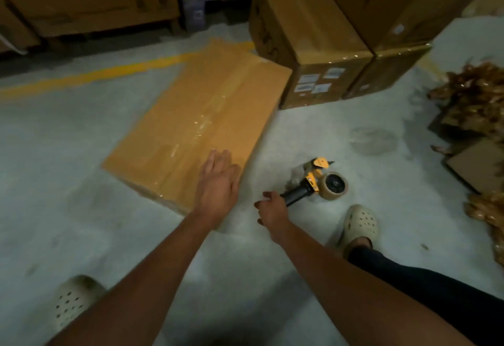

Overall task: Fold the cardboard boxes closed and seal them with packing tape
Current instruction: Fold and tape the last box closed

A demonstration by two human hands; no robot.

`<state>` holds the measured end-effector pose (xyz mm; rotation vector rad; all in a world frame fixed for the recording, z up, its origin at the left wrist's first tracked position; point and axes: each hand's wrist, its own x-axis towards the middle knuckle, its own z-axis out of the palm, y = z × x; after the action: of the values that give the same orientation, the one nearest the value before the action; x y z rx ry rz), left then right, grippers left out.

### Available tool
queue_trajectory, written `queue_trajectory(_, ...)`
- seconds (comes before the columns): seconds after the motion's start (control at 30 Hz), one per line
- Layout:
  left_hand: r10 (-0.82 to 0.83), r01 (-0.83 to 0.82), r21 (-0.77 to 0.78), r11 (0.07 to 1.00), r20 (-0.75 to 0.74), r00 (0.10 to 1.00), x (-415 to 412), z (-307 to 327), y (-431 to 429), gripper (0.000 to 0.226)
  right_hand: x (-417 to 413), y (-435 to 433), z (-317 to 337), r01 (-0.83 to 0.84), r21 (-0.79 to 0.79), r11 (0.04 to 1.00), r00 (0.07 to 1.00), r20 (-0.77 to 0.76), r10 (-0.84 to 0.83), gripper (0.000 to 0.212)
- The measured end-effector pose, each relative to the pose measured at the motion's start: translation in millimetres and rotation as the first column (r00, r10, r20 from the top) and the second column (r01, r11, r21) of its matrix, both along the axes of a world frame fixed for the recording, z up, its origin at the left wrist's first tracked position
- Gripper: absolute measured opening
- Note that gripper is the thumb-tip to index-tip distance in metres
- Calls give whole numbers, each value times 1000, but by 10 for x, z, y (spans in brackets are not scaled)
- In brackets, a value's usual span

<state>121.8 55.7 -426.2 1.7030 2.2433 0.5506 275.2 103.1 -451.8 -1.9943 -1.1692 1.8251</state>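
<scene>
Lays flat, straight-fingered left hand (218, 185) on taped cardboard box (196, 111).
Touches tape dispenser (319, 182) handle beside it with right hand (272, 212); grip unclear.

Dim, soft motion blur, wide-angle bending, dark corners.

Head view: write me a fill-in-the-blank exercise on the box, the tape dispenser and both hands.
1. The cardboard box under the left hand is sealed with clear ____.
2. The tape dispenser lies on the ____, to the right of the box.
3. The right hand is at the dispenser's black ____.

Missing words: tape; floor; handle.
</scene>
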Motion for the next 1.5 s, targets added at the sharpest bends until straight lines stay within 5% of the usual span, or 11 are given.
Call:
queue_trajectory(0.07,-48,45,-38,998,-66,997,-66,-86,283,33,236,133,-165,154,-59,986,988,21,-153,6)
queue_trajectory(0.2,-52,43,-68,997,-130,990,-146,-146,714,38,608,485,-391,99,-98,990,993,80,-92,24)
queue_trajectory(0.37,51,-41,54,998,-196,979,-67,-272,853,42,758,943,-892,282,-86,955,948,176,-264,11)
queue_trajectory(0.57,98,-76,122,990,-180,979,-45,-306,836,46,548,1189,-1095,569,-324,755,802,17,-597,45)
queue_trajectory(0.67,98,-82,91,992,-183,978,-49,-269,840,44,560,1230,-973,604,-322,729,765,-20,-643,43)
queue_trajectory(0.87,-21,-17,-221,975,-170,985,29,-8,771,68,842,1011,-24,483,-235,843,856,-74,-511,12)
queue_trajectory(0.97,97,-41,-284,958,185,978,71,318,646,59,916,714,502,320,-103,942,940,-85,-329,13)
queue_trajectory(1.03,326,-191,-290,938,548,770,119,732,477,45,890,494,838,209,-5,978,972,-105,-209,10)
queue_trajectory(1.13,464,-347,-365,864,845,268,239,1411,53,9,827,95,1384,36,109,993,991,-132,-22,12)
queue_trajectory(1.37,329,-459,-468,755,876,-352,249,2309,-1164,38,719,-887,2511,-374,361,854,897,-92,432,25)
queue_trajectory(1.5,229,-397,-491,775,805,-547,210,2600,-1687,51,824,-1231,2689,-505,456,733,813,-34,582,36)
